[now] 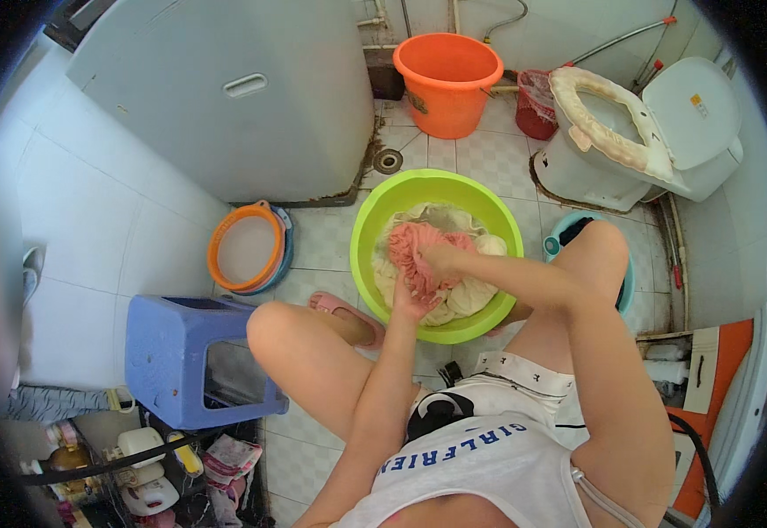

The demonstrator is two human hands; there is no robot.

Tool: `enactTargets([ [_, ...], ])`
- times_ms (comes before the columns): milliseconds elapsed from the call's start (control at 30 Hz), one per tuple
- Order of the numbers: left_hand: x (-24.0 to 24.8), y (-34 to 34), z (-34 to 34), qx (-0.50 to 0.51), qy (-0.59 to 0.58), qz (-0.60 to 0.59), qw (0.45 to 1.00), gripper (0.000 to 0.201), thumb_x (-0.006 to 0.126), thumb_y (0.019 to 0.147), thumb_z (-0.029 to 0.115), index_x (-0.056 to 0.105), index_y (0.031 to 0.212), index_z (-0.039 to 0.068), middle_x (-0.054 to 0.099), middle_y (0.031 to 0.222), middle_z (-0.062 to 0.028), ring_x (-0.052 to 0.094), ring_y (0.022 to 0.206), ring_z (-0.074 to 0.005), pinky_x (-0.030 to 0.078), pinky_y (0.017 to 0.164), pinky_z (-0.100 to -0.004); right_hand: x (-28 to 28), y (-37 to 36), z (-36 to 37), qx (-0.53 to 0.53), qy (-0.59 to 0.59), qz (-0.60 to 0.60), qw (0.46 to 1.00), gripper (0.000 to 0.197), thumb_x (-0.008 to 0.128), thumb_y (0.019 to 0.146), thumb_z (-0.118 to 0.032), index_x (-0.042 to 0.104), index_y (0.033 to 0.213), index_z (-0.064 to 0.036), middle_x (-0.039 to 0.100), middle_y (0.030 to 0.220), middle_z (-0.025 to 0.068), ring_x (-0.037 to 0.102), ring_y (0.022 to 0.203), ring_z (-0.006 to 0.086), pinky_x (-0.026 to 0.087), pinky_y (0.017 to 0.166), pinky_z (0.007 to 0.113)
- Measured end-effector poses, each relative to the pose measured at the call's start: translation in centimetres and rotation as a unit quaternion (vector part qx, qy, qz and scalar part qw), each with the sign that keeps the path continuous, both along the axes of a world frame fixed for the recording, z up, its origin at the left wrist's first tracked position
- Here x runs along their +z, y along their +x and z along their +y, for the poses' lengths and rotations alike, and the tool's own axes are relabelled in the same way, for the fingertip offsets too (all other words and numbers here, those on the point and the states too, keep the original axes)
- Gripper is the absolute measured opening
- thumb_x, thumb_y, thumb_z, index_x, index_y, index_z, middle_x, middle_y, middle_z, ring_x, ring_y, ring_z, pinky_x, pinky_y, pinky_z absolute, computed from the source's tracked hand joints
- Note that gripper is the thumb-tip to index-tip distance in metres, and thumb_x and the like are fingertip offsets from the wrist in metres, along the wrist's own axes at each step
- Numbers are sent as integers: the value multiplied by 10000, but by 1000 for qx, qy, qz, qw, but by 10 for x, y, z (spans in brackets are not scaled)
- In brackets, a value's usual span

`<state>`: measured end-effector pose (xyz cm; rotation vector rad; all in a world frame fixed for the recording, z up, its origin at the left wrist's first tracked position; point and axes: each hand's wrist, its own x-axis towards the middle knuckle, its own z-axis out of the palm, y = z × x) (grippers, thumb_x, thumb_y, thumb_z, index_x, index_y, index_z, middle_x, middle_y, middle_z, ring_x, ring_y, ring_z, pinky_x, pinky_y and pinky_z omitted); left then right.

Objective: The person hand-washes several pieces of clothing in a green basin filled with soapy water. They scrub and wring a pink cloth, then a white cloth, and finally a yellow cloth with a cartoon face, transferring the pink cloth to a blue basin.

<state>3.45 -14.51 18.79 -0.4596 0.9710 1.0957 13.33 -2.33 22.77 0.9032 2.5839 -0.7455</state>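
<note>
A lime-green basin (366,202) stands on the floor between my knees. It holds water and soaked cream-white cloth (467,299). Above that wet fabric, a bunched pink garment (411,242) is in both my hands. My right hand (441,261) is closed on its middle, the fingers partly sunk in the folds. At its lower end my left hand (414,299) is turned palm up, curled round the hanging part. Which kind of garment it is cannot be made out.
An orange bucket (450,88), a small red bin (535,114) and a toilet (590,167) stand beyond. At left are a grey appliance (269,114), stacked round basins (213,251) and a blue stool (163,352). A turquoise tub (630,277) sits by my right knee; a floor drain (388,160) lies behind the basin.
</note>
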Motion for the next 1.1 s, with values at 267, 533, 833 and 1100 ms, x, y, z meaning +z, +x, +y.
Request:
enactTargets([
  [267,-21,5,21,28,339,-142,929,694,439,878,613,391,1384,140,476,1344,-94,454,1224,-318,305,1035,-547,202,1,53,-82,-141,243,956,602,786,609,-403,623,1013,13,679,941,149,638,840,204,521,723,371],
  [533,69,38,21,58,271,-200,940,757,468,851,654,393,1388,125,468,1348,-155,423,1248,-379,304,1034,-601,178,40,9,74,115,84,987,430,679,761,-296,595,1116,-67,689,973,138,662,855,318,519,745,419],
  [833,6,29,10,93,427,-258,862,657,462,876,539,423,1344,79,505,1299,-151,489,1185,-331,411,988,-515,82,40,-68,363,234,295,852,160,597,710,-176,588,865,-138,561,911,18,557,944,184,403,919,422],
  [1100,15,0,34,166,385,65,906,613,467,864,467,451,1300,36,530,1266,-146,517,1168,-294,440,1002,-438,99,45,-41,5,274,342,899,321,590,753,-187,576,1043,-50,586,1095,106,570,998,294,477,839,423],
])
